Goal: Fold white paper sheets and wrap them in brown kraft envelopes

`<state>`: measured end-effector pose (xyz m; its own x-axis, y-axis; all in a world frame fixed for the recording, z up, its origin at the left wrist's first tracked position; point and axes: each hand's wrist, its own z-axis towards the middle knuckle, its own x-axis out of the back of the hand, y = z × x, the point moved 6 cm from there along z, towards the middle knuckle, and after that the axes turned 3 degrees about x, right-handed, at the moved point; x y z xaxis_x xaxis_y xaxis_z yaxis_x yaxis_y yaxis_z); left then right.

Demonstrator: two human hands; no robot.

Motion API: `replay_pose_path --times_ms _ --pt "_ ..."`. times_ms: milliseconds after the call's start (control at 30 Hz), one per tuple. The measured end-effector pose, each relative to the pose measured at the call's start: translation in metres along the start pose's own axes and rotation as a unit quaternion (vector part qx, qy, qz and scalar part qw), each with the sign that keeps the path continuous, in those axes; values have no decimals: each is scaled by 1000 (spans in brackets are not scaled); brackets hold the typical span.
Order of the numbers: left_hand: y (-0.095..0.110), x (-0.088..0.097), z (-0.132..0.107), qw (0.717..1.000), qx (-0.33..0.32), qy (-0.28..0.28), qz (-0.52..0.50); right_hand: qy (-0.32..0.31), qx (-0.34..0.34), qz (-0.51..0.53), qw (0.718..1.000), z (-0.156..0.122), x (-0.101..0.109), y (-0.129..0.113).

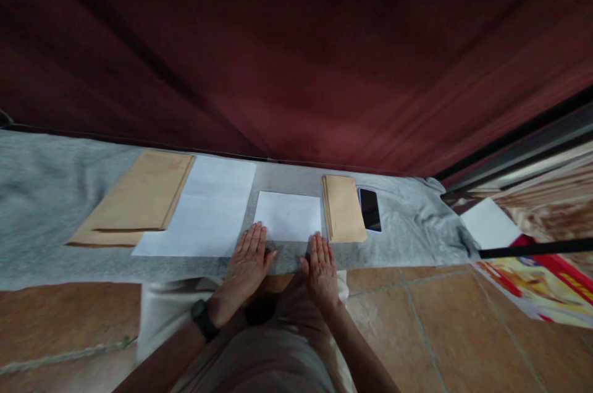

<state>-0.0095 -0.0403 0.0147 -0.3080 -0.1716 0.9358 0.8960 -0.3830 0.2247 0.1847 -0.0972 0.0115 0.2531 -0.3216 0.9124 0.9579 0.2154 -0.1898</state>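
Note:
A white sheet of paper, smaller than the one beside it, lies flat in front of me and looks folded. My left hand rests flat, fingers stretched out, at its lower left corner. At the lower right corner lies my right hand, also flat with fingers extended. Neither hand grips anything. To the left is a larger white sheet, partly under a stack of big brown envelopes. Smaller brown envelopes are stacked just right of the small sheet.
A phone lies right of the small envelopes. Grey cloth covers the narrow table. Behind it hangs a dark red curtain. A colourful box and a white piece are beyond the right end, near a black bar.

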Motion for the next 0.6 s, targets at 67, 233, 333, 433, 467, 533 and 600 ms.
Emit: replay_pose_path --times_ms 67,233,333,433,467,533,600 --pt "-3 2 9 1000 9 2 -5 4 -8 -1 1000 -1 0 0" --pt "3 0 53 999 -25 -8 -31 15 -18 -12 1000 -1 -2 -2" --pt "9 -8 89 997 -51 -30 -47 11 -22 -17 1000 0 -3 -2" --pt "16 -18 123 994 -63 -76 -44 19 -26 -14 999 0 -3 -1" --pt "19 -21 133 993 -64 -89 -44 21 -26 -13 999 0 -3 -1" --pt "25 -23 149 991 -66 -110 -47 24 -27 -15 999 0 -4 -1" --pt "30 -23 161 989 -54 -124 -51 24 -28 -18 999 0 -5 -1"
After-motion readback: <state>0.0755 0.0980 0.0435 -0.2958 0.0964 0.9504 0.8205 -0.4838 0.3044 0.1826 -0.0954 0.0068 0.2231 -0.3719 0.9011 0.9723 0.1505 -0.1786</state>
